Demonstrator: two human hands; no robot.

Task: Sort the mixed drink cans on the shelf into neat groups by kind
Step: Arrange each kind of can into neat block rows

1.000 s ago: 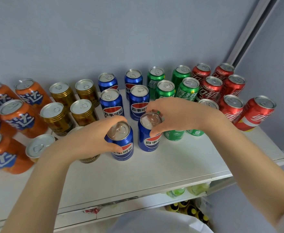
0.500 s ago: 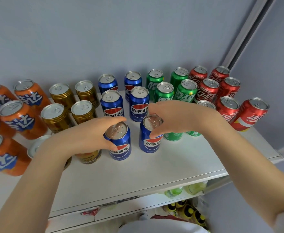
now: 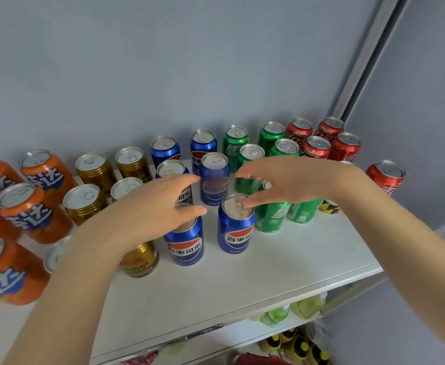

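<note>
Mid-frame, the left hand (image 3: 150,206), fingers spread, hangs over the left blue can (image 3: 185,245); the right hand (image 3: 295,180), likewise spread, over the right blue can (image 3: 235,230).

The left blue can (image 3: 185,245) stands upright under the left hand (image 3: 158,206), the right blue can (image 3: 235,229) under the right hand (image 3: 295,183), its lid seemingly touched. Green cans (image 3: 271,217) stand beneath the right wrist.

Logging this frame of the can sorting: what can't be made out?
Head view only:
- Whether the left hand touches the front-left blue can: it covers the lid.
- Kind of the yellow-and-black can: the right hand and its wrist hide most of it.
- Silver-topped can: the left forearm hides its body.
- Leftmost orange cans: cut off by the left edge.
- Lower-shelf bottles: blurred.
</note>
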